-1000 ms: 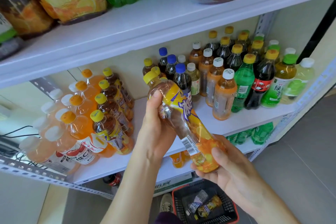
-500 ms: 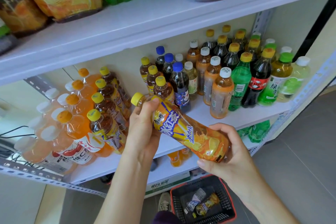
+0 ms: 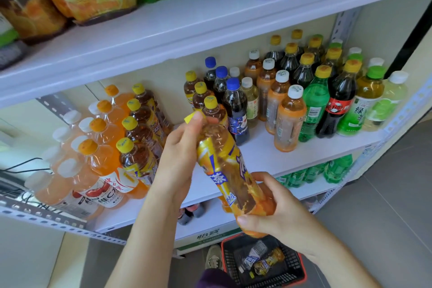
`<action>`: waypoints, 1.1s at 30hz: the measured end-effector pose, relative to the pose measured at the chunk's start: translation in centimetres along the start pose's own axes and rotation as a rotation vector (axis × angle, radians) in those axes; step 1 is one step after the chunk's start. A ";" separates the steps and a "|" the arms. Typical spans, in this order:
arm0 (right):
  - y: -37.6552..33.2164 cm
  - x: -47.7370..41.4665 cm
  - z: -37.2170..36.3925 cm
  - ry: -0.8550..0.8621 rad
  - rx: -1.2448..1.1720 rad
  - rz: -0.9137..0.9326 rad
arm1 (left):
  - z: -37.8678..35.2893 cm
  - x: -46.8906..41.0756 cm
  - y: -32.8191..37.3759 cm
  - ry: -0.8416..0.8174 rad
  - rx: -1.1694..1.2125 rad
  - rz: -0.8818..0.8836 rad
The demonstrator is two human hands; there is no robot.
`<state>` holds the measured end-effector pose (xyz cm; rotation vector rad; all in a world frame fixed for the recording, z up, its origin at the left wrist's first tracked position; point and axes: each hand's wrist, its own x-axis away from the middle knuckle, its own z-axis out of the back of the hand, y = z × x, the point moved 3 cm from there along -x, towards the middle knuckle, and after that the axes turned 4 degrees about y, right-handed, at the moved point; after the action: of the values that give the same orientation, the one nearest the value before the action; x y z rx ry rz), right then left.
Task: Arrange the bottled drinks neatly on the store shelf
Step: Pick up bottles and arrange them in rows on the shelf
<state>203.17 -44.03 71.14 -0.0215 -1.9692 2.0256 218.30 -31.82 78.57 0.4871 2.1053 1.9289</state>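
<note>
A tea bottle (image 3: 228, 170) with a yellow cap and an orange-and-yellow wrapper is held tilted in front of the middle shelf (image 3: 268, 156), cap up and to the left, base low and to the right, clear of the board. Its neck and shoulder are gripped by the left hand (image 3: 180, 154), and its base is cupped by the curled fingers of the right hand (image 3: 278, 208). Because it looks full, it is judged fairly heavy and stiff, with a smooth film wrapper that may slip; a hold at the ribbed shoulder or around the waist is advised. A large blue character for "tea" can be read on the wrapper; the rest is blurred. Matching yellow-capped bottles (image 3: 210, 105) are lined up just behind the cap. Further out, "绿茶" is read on a green-labelled bottle (image 3: 357, 114), and part of "PEPSI" on a blue-capped bottle (image 3: 236, 112). "维C" is read on an orange drink (image 3: 102, 196) at the left. Below, "怡宝" is printed on a carton (image 3: 207, 237), beside a basket (image 3: 298, 275) in which two bottles are lying.
</note>
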 end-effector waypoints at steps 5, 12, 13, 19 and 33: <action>1.4 -2.1 -0.6 0.146 0.305 0.073 | 0.0 -0.4 1.8 0.005 -0.343 -0.245; 2.2 -7.1 -0.8 0.254 0.371 0.121 | -1.7 -1.9 2.8 -0.184 -0.708 -0.319; 2.3 -7.9 -0.8 0.280 0.394 0.128 | -1.6 -2.3 3.0 -0.222 -0.734 -0.308; 3.7 -12.2 -1.3 0.408 0.386 0.171 | -0.1 -6.7 3.8 -0.101 -0.814 -0.440; 6.6 -15.1 -2.4 0.369 0.494 0.120 | -0.1 -12.6 -0.3 -0.137 -1.263 -0.520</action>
<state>216.66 -45.22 61.44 -0.3788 -1.2448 2.3287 229.75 -37.05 77.69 -0.1859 0.5199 2.2604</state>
